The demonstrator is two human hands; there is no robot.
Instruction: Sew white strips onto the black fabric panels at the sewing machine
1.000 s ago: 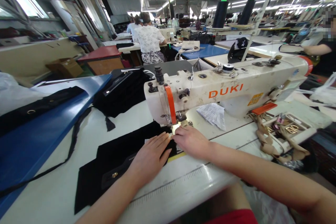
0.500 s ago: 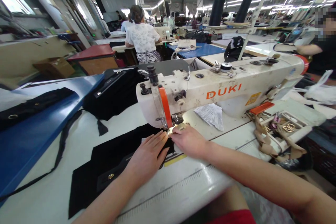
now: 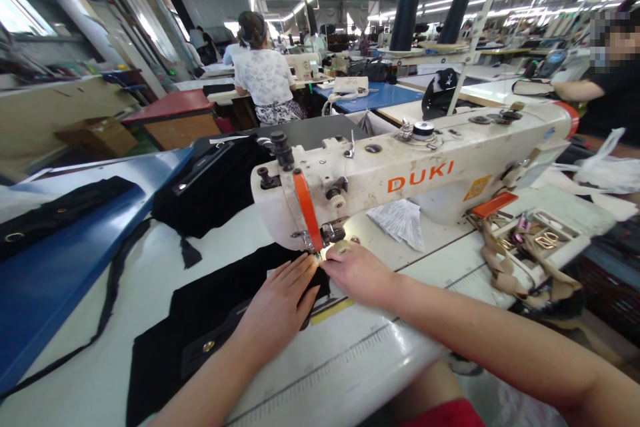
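Note:
A black fabric piece (image 3: 205, 300) with a gold eyelet lies on the sewing machine's bed, its far end under the needle area. My left hand (image 3: 280, 300) rests flat on it, fingers stretched toward the lit presser foot (image 3: 317, 256). On the other side of the foot, my right hand (image 3: 357, 273) is closed, thumb and fingers pressed together at the fabric's edge. Its fingertips nearly meet those of the left hand; what exactly they pinch is partly hidden. Above both hands stands the white DUKI sewing machine (image 3: 360, 177), with an orange strip on its head.
White paper labels (image 3: 397, 223) lie behind my right hand. At the right, a tray (image 3: 560, 247) holds metal buckles beside tan straps (image 3: 500, 267). More black pieces (image 3: 205, 180) and a long black strip (image 3: 113, 287) lie left. Co-workers sit farther off.
The whole view has shifted slightly to the left. Both hands keep nearly the same pose beside the presser foot, and any fabric movement is too small to make out.

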